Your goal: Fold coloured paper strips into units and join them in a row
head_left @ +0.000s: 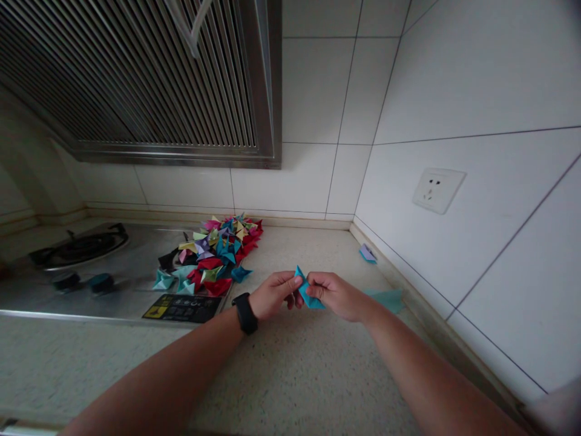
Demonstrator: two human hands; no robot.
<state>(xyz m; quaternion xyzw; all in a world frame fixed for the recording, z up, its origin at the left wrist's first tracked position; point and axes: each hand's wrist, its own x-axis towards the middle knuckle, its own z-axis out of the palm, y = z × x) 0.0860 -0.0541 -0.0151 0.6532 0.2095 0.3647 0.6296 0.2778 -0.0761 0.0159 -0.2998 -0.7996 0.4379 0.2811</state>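
A small piece of folded blue paper [310,298] is held between both hands above the speckled countertop [290,375]. My left hand [276,293], with a black watch on its wrist, pinches the paper's left side between thumb and fingers. On the other side, my right hand [333,293] grips it with thumb and curled forefinger. The paper has a pointed tip at the top and a wider corner at lower right; its inner folds are partly covered by my fingers. Beyond my left hand lies a heap of folded paper pieces [222,248] in many colours.
The heap spreads over the right part of a steel gas stove [136,254] and onto the counter. Light blue paper [385,299] lies beside my right forearm. A small purple and blue folded piece [367,254] rests near the right wall. A range hood [158,85] hangs above.
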